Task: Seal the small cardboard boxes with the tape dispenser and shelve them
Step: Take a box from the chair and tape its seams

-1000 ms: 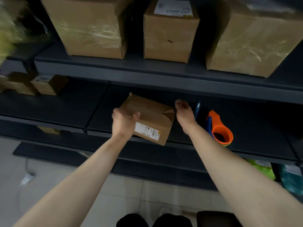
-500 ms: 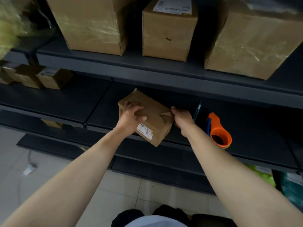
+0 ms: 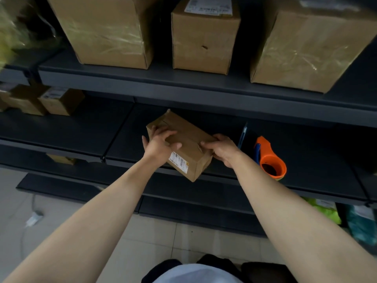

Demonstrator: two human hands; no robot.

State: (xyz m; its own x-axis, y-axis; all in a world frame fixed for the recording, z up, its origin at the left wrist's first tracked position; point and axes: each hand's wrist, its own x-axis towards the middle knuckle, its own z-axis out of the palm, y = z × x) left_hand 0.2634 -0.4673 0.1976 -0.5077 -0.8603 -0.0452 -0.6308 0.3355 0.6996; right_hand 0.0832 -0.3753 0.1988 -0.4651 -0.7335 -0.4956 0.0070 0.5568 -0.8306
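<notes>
Cardboard is being clamped from both ends: the left hand [image 3: 160,145] is curling over the small cardboard box [image 3: 188,132], and the right hand [image 3: 223,149] is pinching its end flap. The box is sitting skewed, one corner overhanging the shelf [image 3: 126,144] lip. Reaching for the tape dispenser [image 3: 270,161] nearby risks the flaps springing open or the box tipping off.

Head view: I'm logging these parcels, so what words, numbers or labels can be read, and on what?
None is legible.
White barcode label on the small brown cardboard box in front: too blurred.
White shipping label atop the middle brown cardboard box above: too blurred.
Pale label on the small brown box far left: blurred.
</notes>
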